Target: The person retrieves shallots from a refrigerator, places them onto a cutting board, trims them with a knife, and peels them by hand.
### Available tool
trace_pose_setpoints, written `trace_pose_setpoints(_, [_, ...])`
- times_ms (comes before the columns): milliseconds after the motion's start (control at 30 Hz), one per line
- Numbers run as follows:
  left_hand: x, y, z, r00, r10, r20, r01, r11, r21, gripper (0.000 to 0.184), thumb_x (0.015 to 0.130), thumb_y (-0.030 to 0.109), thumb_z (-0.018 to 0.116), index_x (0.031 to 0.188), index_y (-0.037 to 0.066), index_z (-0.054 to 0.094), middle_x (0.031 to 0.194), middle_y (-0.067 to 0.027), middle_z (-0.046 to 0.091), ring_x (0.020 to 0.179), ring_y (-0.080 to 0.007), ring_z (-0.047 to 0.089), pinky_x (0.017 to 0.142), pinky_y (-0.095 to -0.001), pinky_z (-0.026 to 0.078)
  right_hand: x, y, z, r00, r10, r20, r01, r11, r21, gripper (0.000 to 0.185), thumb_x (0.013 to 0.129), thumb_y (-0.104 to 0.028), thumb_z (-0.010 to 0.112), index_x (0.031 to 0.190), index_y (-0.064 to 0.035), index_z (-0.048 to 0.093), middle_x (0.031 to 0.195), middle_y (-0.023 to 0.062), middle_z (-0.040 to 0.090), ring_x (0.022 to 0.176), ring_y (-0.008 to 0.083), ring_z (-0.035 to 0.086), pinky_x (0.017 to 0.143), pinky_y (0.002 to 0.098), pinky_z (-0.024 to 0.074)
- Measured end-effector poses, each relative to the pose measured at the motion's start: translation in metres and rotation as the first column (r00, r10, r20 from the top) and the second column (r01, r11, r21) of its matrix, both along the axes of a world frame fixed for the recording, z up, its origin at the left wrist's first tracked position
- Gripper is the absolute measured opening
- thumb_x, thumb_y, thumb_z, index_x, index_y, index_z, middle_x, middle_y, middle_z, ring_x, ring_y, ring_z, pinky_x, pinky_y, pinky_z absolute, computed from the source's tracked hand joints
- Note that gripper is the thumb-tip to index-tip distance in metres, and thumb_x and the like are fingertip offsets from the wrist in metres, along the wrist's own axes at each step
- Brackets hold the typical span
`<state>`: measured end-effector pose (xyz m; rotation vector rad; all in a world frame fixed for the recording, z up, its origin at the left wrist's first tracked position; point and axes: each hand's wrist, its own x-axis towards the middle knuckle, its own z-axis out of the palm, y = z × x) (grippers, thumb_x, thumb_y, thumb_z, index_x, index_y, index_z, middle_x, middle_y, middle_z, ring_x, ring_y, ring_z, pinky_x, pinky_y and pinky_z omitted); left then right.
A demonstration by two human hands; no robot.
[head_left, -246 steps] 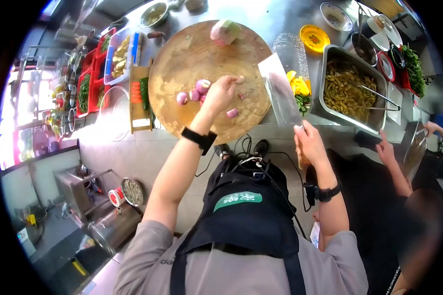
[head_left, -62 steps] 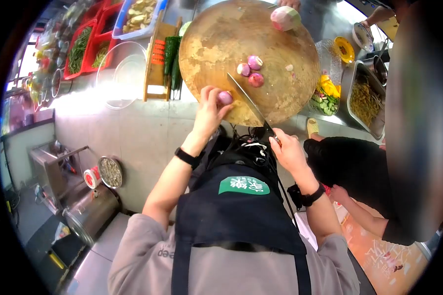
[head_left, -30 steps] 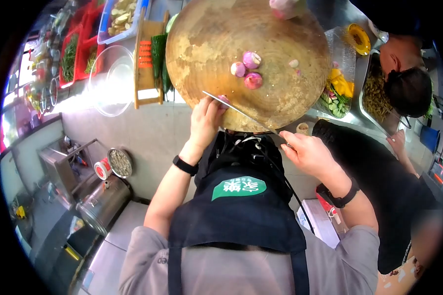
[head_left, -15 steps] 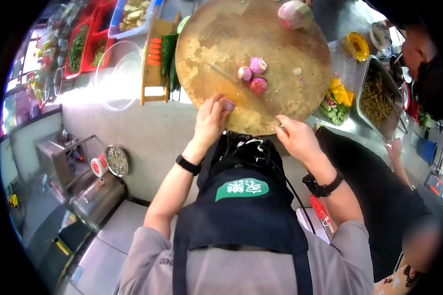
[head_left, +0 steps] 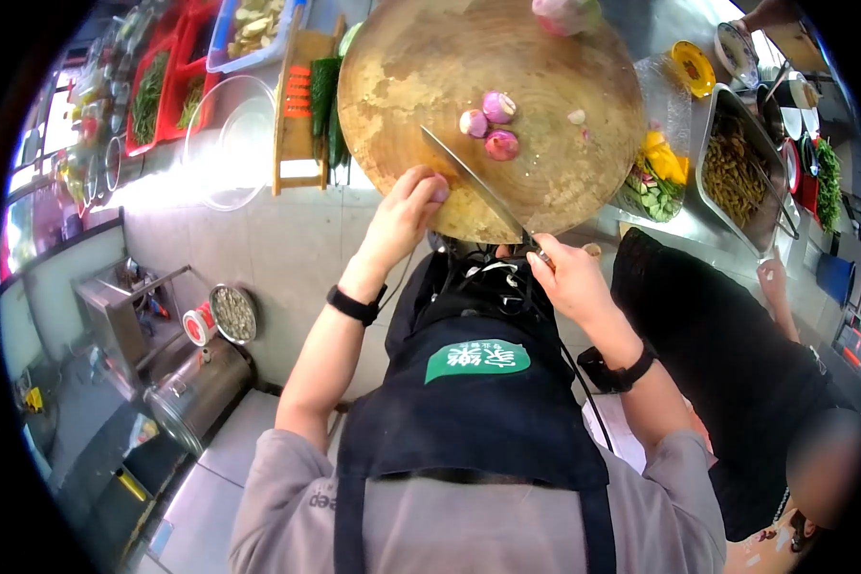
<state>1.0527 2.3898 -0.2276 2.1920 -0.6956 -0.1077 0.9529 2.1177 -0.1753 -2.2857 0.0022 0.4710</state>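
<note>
On the near left edge of the round wooden chopping block point(head_left: 402, 86), my left hand point(head_left: 399, 212) has its fingers closed round a purple shallot point(head_left: 439, 188). My right hand point(head_left: 569, 277) grips the handle of a cleaver point(head_left: 480, 190), whose blade slants up and left over the block, just right of the held shallot. Three peeled shallots point(head_left: 501, 145) lie grouped near the block's middle. A small pale piece point(head_left: 576, 117) is to their right. At the block's far edge sits a larger pink and white vegetable point(head_left: 566, 15).
Left of the block are cucumbers point(head_left: 324, 96), a wooden slicer point(head_left: 298, 143), a clear bowl point(head_left: 231, 191) and red baskets point(head_left: 170, 57). To the right are a plastic tray of cut vegetables point(head_left: 654, 196), a yellow plate point(head_left: 693, 69), a metal pan point(head_left: 765, 228) and a co-worker in black point(head_left: 717, 364).
Since the last earlier frame, the cleaver blade has gone from blurred to sharp and stands apart from the held shallot. The co-worker's head has left the view at the right.
</note>
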Motion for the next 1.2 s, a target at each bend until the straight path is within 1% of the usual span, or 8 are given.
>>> trace_pose_setpoints(300, [-0.002,-0.008,-0.014,0.991,0.131,0.038,-0.132,0.991,0.032,0.027,0.081,0.001,0.074,0.105,0.002,0.063,0.103,-0.0143,0.059,0.089,-0.0337,0.064,0.072,-0.0395,0.054,-0.012,0.005,0.022,1.000,0.023,-0.013,-0.022,0.999,0.024,0.023,0.096,-0.027,0.060,0.111,-0.0096,0.061,0.091,0.0165,0.070,0.082,0.0407,0.067,0.070,0.0508,0.0535])
trace_pose_setpoints(400, [-0.005,-0.009,-0.009,0.990,0.135,-0.047,-0.133,0.990,0.036,0.026,0.085,0.003,0.070,0.109,0.001,0.060,0.114,-0.0157,0.059,0.095,-0.0370,0.063,0.078,-0.0425,0.054,-0.013,0.004,0.028,0.999,0.044,-0.008,-0.044,0.999,-0.029,0.023,0.096,-0.028,0.060,0.111,-0.0096,0.060,0.090,0.0161,0.069,0.082,0.0403,0.067,0.069,0.0506,0.0538])
trace_pose_setpoints(700, [-0.005,-0.008,-0.014,0.991,0.135,-0.004,-0.134,0.990,0.037,0.026,0.085,0.004,0.070,0.110,0.001,0.061,0.114,-0.0157,0.060,0.094,-0.0368,0.063,0.077,-0.0423,0.054,-0.015,0.000,0.038,0.996,0.089,-0.007,-0.089,0.995,-0.052,0.026,0.096,-0.027,0.060,0.114,-0.0086,0.059,0.087,0.0167,0.069,0.082,0.0406,0.067,0.068,0.0515,0.0536])
trace_pose_setpoints(933, [-0.002,-0.011,-0.016,0.987,0.150,0.054,-0.151,0.989,0.009,0.029,0.084,0.004,0.071,0.110,0.002,0.060,0.113,-0.0160,0.060,0.096,-0.0383,0.063,0.078,-0.0435,0.053,0.020,0.033,-0.012,0.996,0.055,0.066,-0.050,0.997,-0.066,0.021,0.097,-0.028,0.057,0.095,-0.0070,0.052,0.078,0.0199,0.067,0.073,0.0439,0.066,0.064,0.0555,0.0514])
trace_pose_setpoints(1000, [-0.007,-0.010,-0.013,0.986,0.166,-0.030,-0.164,0.984,0.066,0.031,0.084,0.006,0.072,0.111,0.003,0.059,0.108,-0.0168,0.059,0.095,-0.0397,0.062,0.077,-0.0445,0.053,0.025,0.032,-0.010,1.000,-0.003,0.027,0.004,1.000,-0.007,0.021,0.097,-0.028,0.057,0.096,-0.0077,0.053,0.077,0.0202,0.067,0.074,0.0452,0.065,0.064,0.0556,0.0515])
trace_pose_setpoints(1067, [-0.009,-0.013,-0.021,0.968,0.248,0.023,-0.249,0.965,0.086,0.032,0.083,0.012,0.075,0.108,0.004,0.057,0.105,-0.0178,0.055,0.094,-0.0422,0.060,0.076,-0.0457,0.052,0.022,0.034,0.000,0.996,-0.029,0.081,0.034,0.998,-0.061,0.021,0.097,-0.029,0.058,0.096,-0.0076,0.055,0.084,0.0203,0.068,0.079,0.0442,0.066,0.066,0.0541,0.0520])
trace_pose_setpoints(1133, [-0.011,-0.014,-0.017,0.958,0.286,0.017,-0.282,0.932,0.227,0.042,0.078,0.011,0.081,0.110,0.004,0.055,0.098,-0.0167,0.056,0.086,-0.0371,0.061,0.074,-0.0437,0.052,0.020,0.032,0.013,0.990,-0.078,0.119,0.086,0.994,-0.063,0.019,0.096,-0.027,0.059,0.100,-0.0080,0.057,0.086,0.0201,0.068,0.081,0.0432,0.066,0.067,0.0531,0.0524])
trace_pose_setpoints(1200, [-0.011,-0.011,-0.012,0.945,0.323,-0.047,-0.306,0.929,0.210,0.043,0.078,0.012,0.081,0.112,0.003,0.054,0.101,-0.0172,0.055,0.089,-0.0389,0.060,0.075,-0.0444,0.052,0.018,0.026,0.022,0.990,-0.076,0.122,0.081,0.996,-0.044,0.019,0.095,-0.025,0.060,0.103,-0.0078,0.059,0.085,0.0202,0.068,0.080,0.0429,0.066,0.067,0.0523,0.0520])
